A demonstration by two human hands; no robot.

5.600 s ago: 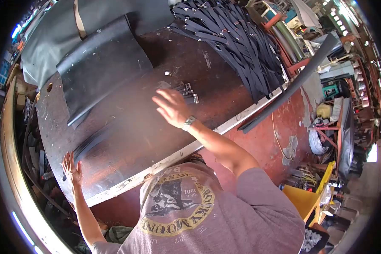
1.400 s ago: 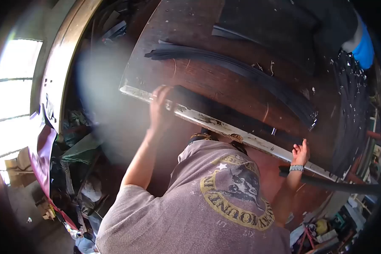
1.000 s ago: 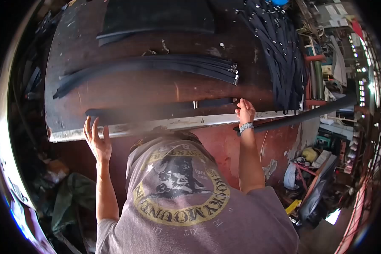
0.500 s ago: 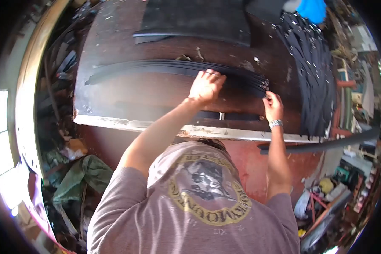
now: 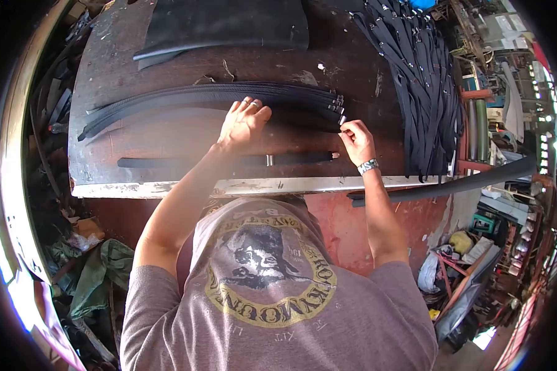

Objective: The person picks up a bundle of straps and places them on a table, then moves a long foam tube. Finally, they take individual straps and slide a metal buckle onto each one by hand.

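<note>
A stack of long black belts lies in a curve across the dark table, with small metal buckles at its right end. My left hand, a ring on one finger, is closed with curled fingers over the near edge of the stack, on the nearest belt. At the buckle end, my right hand pinches the tip of that nearest belt beside its metal piece; the fingers hide the exact grip. A single black belt with a metal loop lies apart, parallel to the table's front edge.
Black sheet material covers the back of the table. A large bundle of black belts hangs down the right side. A long dark strip juts past the front right corner. Green cloth lies among clutter at left.
The whole view has shifted, so the table sits further left in it. Both hands stay at the same stack, left on its middle and right at the buckle end.
</note>
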